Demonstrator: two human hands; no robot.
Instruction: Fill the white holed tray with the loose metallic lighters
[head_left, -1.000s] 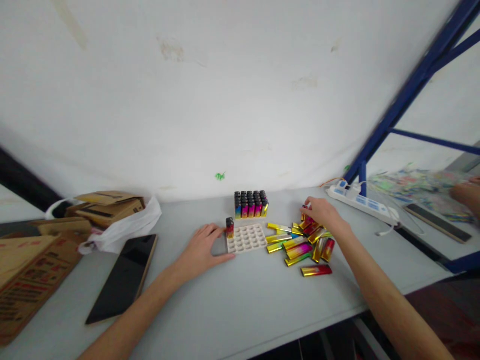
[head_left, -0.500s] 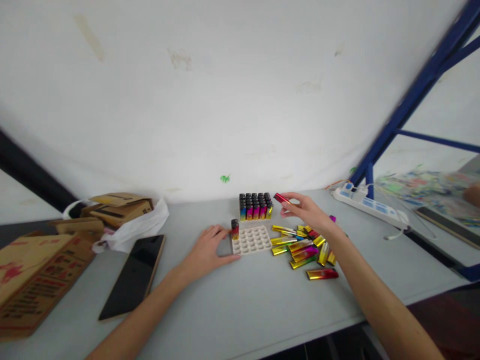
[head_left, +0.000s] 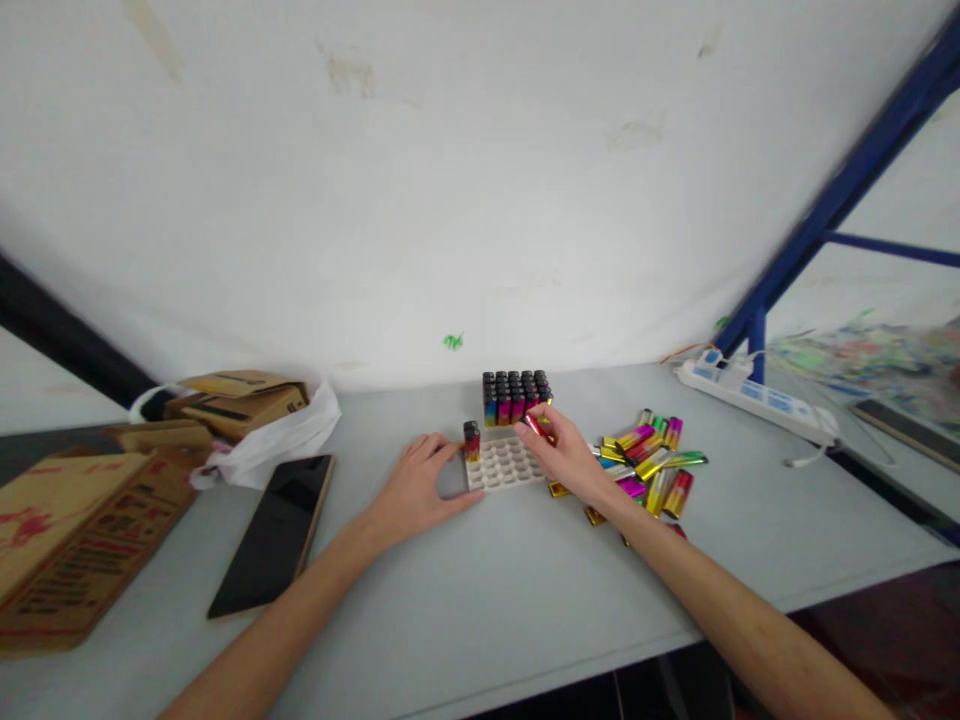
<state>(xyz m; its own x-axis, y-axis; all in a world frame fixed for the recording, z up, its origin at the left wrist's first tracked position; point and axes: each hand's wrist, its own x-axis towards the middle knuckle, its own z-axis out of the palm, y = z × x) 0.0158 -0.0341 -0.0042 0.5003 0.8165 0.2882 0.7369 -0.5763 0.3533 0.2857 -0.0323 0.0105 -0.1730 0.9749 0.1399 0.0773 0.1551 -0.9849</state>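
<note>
My left hand (head_left: 420, 485) holds the left end of a pale tray with rows of small sockets (head_left: 501, 468), thumb at its front corner and forefinger near the back. By that forefinger, a dark-topped red and gold lighter (head_left: 472, 445) stands upright in the tray; another may be just behind it. My right hand (head_left: 562, 455) is closed on a red lighter (head_left: 534, 426), tilted above the tray's back right part. Behind the tray stands a block of upright lighters with black tops (head_left: 516, 395). Loose shiny lighters (head_left: 652, 455) lie heaped to the right, partly hidden by my right forearm.
A dark tablet-like slab (head_left: 274, 535) lies left of my left hand. Cardboard boxes (head_left: 97, 540) and a white plastic bag (head_left: 277, 440) are further left. A white power strip (head_left: 757, 400) with cables lies at the right, near a blue metal frame (head_left: 825, 215). A white wall closes off the back.
My right hand has moved left and slightly down with the red lighter, from beside the upright block to above the tray. My left hand keeps its place at the tray. The view has shifted slightly.
</note>
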